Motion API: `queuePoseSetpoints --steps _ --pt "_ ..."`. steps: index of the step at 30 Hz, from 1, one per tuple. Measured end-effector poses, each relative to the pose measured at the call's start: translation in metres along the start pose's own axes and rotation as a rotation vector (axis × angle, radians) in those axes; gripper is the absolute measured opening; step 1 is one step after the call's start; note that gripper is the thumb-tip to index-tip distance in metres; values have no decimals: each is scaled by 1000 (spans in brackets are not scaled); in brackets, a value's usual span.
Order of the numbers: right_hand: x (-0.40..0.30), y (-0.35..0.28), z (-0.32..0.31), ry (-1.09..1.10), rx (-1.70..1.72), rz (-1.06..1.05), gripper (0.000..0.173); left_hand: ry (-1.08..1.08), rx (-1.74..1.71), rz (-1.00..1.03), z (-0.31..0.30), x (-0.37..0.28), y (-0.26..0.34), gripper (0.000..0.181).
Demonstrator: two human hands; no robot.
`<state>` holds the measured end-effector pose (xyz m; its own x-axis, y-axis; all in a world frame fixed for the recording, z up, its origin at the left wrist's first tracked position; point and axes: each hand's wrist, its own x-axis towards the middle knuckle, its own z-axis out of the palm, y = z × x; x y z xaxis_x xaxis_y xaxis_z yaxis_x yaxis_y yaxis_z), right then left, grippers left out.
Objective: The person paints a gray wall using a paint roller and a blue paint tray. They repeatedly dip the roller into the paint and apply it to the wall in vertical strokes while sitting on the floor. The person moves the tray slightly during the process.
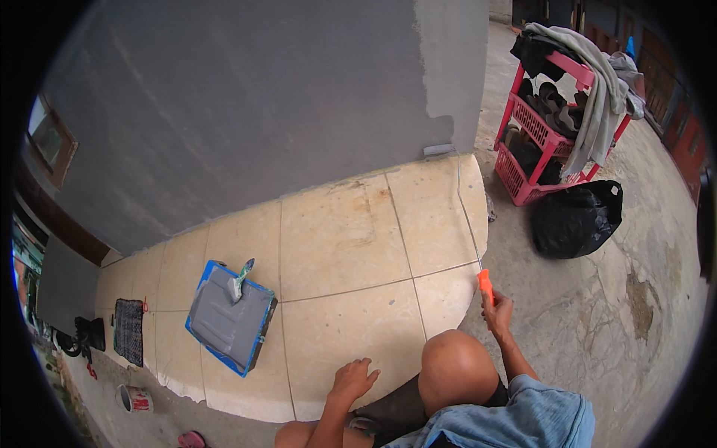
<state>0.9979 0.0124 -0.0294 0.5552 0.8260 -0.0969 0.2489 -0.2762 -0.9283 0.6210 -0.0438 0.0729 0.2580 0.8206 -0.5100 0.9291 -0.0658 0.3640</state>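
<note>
My right hand (497, 311) grips the orange handle of a paint roller (486, 283). Its long bent wire runs up to a small roller sleeve (438, 149), which touches the foot of the wall near the corner. Dark grey paint (280, 95) covers most of the wall (459, 67); a lighter grey strip is left of the corner edge. My left hand (355, 378) hangs over the tiles by my knee, fingers apart and holding nothing. Left of it lies a blue-rimmed paint tray (215, 330) with grey paint, and a paintbrush (241, 283) rests across its upper part.
Beige floor tiles (347, 330) end at a rough concrete edge. A pink plastic shoe rack (538, 126) with shoes and cloths stands at right, beside a black plastic bag (577, 221). At left are a woven mat (129, 330), a paint-stained bucket (136, 399) and a pink sandal (191, 439).
</note>
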Motion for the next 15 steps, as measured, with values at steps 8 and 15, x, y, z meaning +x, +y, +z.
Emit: queuePoseSetpoints --steps 8,15 --pt "-3 -9 1 -21 -21 5 39 -12 -1 -9 0 1 1 44" --pt "4 4 -7 -39 -62 18 39 -10 3 -11 -1 1 1 44"
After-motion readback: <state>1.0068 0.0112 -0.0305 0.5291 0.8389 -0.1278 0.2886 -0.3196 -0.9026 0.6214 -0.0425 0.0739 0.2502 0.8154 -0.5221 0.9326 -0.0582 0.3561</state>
